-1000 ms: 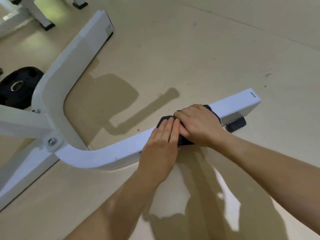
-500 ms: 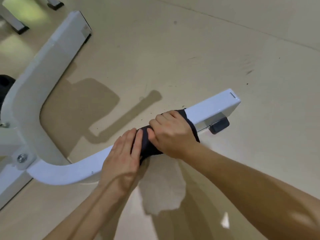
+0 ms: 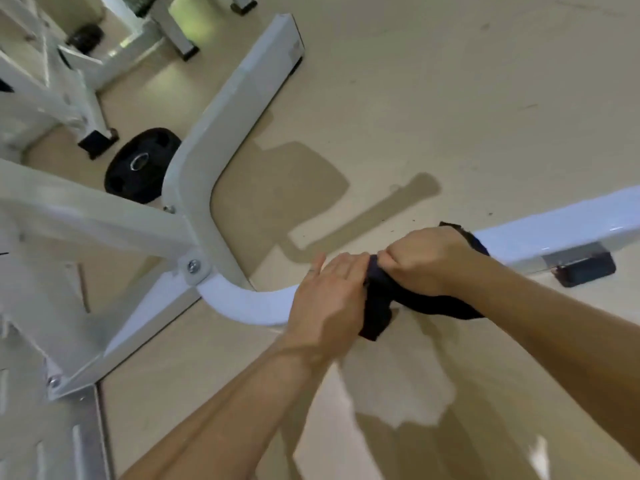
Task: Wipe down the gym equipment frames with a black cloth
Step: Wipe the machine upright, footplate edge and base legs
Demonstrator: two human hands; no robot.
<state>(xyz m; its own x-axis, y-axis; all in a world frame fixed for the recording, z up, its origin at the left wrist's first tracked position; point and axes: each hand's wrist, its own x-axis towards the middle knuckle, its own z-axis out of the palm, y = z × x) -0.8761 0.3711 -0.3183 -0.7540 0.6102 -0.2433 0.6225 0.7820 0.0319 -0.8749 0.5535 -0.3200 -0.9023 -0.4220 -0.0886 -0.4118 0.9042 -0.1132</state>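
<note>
Black cloth [image 3: 379, 308]: draped over white frame bar [image 3: 554, 233], clenched in curled right hand [image 3: 427, 261]; left hand [image 3: 329, 296] flat beside, fingers [image 3: 346, 268] straight, together. Risk: loose hanging end slipping free, leaving underside unwiped.

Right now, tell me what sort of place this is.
Most likely a gym floor: a white machine frame, a black weight plate lying behind it, and more white equipment legs on black rubber feet beyond.

Black cloth [image 3: 382, 303] draped over the white curved floor frame [image 3: 249, 303].
</note>
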